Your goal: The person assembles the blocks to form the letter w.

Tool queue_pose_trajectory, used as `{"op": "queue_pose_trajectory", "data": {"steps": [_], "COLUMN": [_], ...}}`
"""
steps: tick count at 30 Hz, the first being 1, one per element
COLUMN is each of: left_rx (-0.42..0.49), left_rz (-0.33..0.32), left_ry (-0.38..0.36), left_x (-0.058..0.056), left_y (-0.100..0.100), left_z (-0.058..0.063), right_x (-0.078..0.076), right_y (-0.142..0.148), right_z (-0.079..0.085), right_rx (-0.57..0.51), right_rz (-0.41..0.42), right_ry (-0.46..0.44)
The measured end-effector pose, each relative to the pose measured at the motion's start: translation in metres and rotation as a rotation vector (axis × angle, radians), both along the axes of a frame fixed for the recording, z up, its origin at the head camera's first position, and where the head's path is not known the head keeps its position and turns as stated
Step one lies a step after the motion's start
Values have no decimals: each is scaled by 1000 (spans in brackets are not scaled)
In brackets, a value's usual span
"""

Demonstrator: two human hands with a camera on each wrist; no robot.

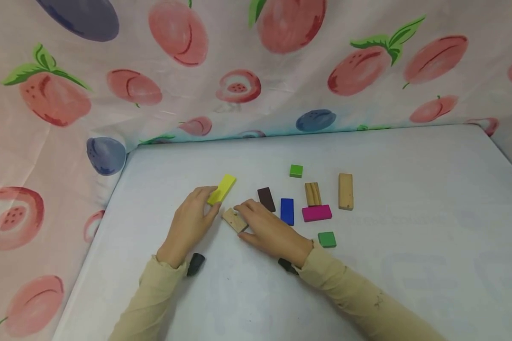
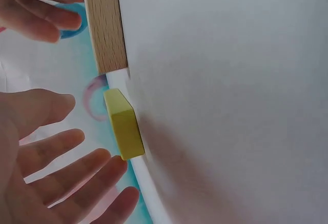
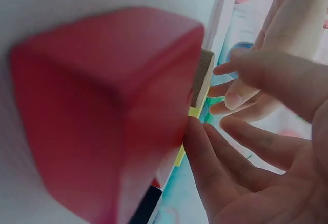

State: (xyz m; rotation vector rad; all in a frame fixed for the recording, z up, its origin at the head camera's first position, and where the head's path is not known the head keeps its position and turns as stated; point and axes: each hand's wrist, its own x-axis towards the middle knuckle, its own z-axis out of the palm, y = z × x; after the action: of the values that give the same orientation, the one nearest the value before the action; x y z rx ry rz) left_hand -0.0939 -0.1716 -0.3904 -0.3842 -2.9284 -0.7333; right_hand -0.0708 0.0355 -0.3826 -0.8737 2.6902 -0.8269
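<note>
My left hand (image 1: 192, 220) is beside a bright yellow block (image 1: 222, 189), thumb and fingers spread. In the left wrist view, one fingertip is right at the near end of the yellow block (image 2: 125, 126). My right hand (image 1: 273, 232) reaches over a plain wooden block (image 1: 234, 220), with fingers on its far side and thumb at its near corner. The left wrist view shows the right hand's fingers (image 2: 41, 8) at the edge of this wooden block (image 2: 105, 26). Close to the right wrist camera stands a red block (image 3: 107, 106), hidden in the head view.
Right of the hands lie a dark brown block (image 1: 266, 199), a blue block (image 1: 287, 211), a magenta block (image 1: 317, 213), a grooved wooden block (image 1: 313, 193) and a long wooden block (image 1: 345, 191). Two green blocks, one light (image 1: 296, 171), one darker (image 1: 327, 239), are nearby. A fruit-print cloth (image 1: 281, 104) borders the white table (image 1: 409, 189).
</note>
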Motion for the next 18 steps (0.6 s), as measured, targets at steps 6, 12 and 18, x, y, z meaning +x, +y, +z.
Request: {"op": "queue_pose_trajectory", "data": {"steps": [6,12,18], "left_rx": [12,29,37], "left_rz": [2,-2,12], "left_ry": [-61,-94,-137], "left_x": [-6,-11,-16], "left_y": [-2,-1,0], "left_z": [0,1,0], "right_x": [-3,-4,-5], "right_y": [-2,-5,-7], "right_z": [-1,0,0], "right_rx": [3,5,24], "right_rz": [13,16,17], "right_ry": [-33,-49,-49]}}
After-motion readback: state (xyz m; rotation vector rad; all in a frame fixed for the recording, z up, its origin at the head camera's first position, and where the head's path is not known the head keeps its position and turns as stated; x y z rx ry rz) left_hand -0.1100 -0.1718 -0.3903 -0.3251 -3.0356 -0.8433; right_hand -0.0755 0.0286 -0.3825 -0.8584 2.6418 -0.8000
